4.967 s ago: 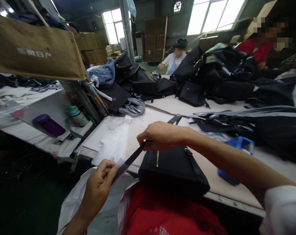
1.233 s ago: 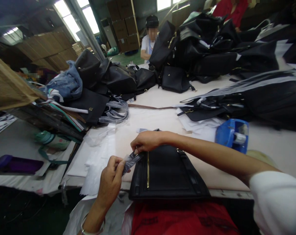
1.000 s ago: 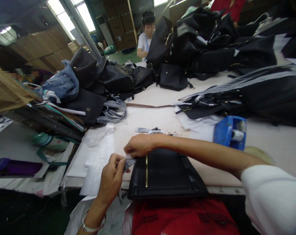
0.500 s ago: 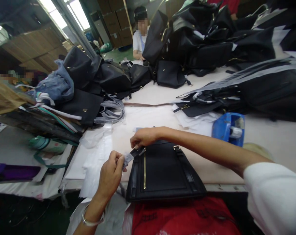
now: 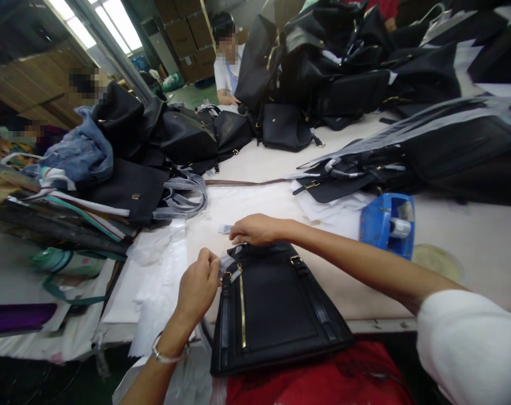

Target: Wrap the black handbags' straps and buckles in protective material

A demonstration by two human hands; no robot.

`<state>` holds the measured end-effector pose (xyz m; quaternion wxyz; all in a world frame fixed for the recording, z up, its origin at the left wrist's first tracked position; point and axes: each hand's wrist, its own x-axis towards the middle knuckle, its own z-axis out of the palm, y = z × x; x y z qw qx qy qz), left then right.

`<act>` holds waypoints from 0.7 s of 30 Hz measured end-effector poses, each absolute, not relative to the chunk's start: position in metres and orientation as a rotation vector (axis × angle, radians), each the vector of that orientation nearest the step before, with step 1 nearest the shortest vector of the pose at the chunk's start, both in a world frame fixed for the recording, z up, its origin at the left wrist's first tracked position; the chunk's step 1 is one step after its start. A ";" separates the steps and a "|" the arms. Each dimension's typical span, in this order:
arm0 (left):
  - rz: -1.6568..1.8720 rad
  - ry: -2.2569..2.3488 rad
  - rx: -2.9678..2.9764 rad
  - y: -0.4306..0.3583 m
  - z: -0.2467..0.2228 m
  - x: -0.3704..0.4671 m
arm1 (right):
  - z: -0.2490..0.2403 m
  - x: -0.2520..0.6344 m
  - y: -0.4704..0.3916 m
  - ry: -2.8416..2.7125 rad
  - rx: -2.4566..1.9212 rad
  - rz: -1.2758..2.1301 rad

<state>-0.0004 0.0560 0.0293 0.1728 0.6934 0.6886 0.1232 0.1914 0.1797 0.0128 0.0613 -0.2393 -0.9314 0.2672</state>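
A black bag with a gold zipper and gold buckles leans over the table's front edge, close to my body. At its upper left corner, my left hand is closed in a pinch on a plastic-wrapped strap. My right hand reaches across the bag's top, its fingers bent down and closed at the dark end of the same strap. Its fingertips are partly hidden. A gold buckle shows at the bag's upper right.
Black bags are heaped along the back and right of the table. A blue holder stands right of my forearm. White plastic sheets lie at the left. Red fabric is below the bag. A person sits across the table.
The strap stretched between my hands has dropped toward the bag's upper left corner, and my left hand is closer to that corner. The bag appears slightly lower and further left in view.
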 end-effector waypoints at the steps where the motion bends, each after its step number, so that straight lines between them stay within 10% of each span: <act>1: 0.336 1.959 1.971 0.058 0.029 -0.002 | 0.013 0.202 0.182 -2.827 -0.827 0.759; 11: 0.394 1.944 1.932 0.067 0.032 0.005 | 0.011 0.227 0.185 -2.386 -0.558 1.502; 21: 0.439 1.834 1.874 0.078 0.034 0.021 | 0.008 0.203 0.174 -2.507 -0.569 1.345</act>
